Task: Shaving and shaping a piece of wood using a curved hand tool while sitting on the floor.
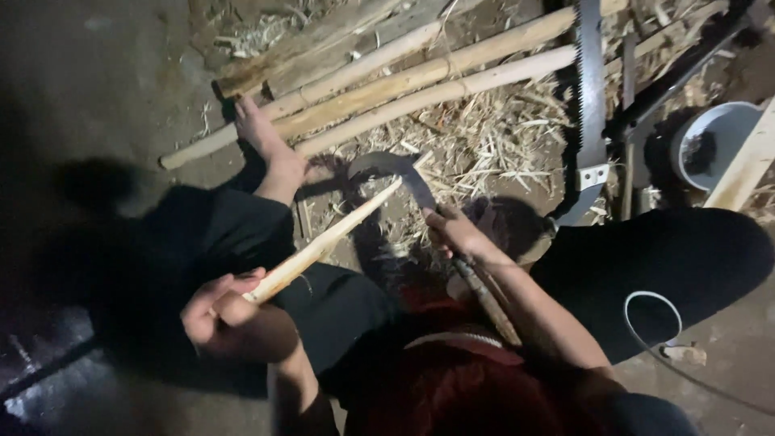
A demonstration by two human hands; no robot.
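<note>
your left hand (222,311) grips the stick (323,242) at its low end, long axis running up-right to the sickle (404,173) blade that your right hand (456,230) clenches by the handle, over your lap.

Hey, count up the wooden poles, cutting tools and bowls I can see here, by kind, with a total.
Peeled wooden poles lying on the ground: 3
Wooden stick held in the left hand: 1
Curved sickle held in the right hand: 1
Hand saw: 1
Grey bowl: 1
Total: 7
</note>
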